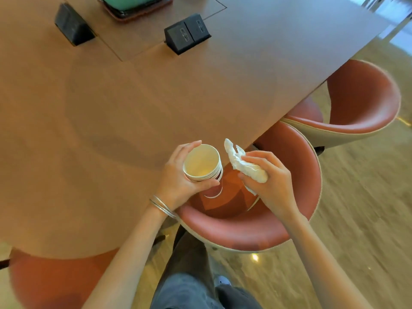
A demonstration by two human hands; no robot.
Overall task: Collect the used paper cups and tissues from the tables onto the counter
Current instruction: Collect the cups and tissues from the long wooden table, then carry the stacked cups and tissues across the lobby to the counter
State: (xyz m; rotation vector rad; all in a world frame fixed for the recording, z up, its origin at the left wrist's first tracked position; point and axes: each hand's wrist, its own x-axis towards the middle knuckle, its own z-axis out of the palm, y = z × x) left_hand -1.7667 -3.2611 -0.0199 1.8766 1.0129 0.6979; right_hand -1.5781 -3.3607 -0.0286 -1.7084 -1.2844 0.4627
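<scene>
Left hand [178, 175] gripping stacked cups [201, 162], right hand [269, 181] clutching tissue [245, 167]

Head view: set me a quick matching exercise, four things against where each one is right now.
Things:
1 cups
2 tissue
3 double socket box
4 nearest chair

Places:
A on the table
B in the right hand
C beside the table, seat tucked under its edge
D in the left hand

Pairs: 1-D, 2-B, 3-A, 4-C.
</scene>
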